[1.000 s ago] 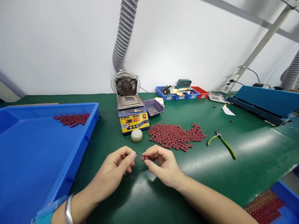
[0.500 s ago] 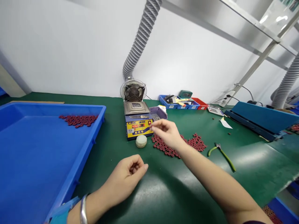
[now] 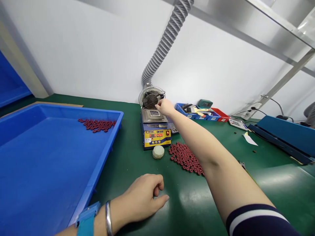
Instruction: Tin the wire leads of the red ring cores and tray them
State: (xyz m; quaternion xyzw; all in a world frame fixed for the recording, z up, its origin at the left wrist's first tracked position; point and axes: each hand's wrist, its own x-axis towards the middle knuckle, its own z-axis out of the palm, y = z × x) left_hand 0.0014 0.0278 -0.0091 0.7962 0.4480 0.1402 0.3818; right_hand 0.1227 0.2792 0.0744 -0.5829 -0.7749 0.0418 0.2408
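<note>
Many red rings (image 3: 97,125) lie in the far right corner of a blue tray (image 3: 54,164). Right of the tray's near end come a watch (image 3: 87,219), a bangle (image 3: 108,218) and the left hand (image 3: 141,197), held low over the green table (image 3: 130,157). Its fingers curl loosely, the thumb stands apart from the forefinger, and nothing shows between them. Beyond it stands the heater (image 3: 157,139), its digits lit red, with a fan (image 3: 150,100) at its back and a grey hose (image 3: 163,47) rising above. A round pad (image 3: 158,152) sits just in front. The right hand (image 3: 165,107) is over the heater's metal top, near the fan; its fingertips are drawn together, but I cannot tell whether they grip anything. A heap (image 3: 184,158) of the same rings lies right of the pad, its right end behind the forearm. Past it are blue bins (image 3: 190,115), a clock (image 3: 205,104), a red bin (image 3: 220,115), a calculator (image 3: 238,123), pliers (image 3: 242,164), mostly hidden by the arm, paper (image 3: 249,139) and a blue case (image 3: 283,136).
</note>
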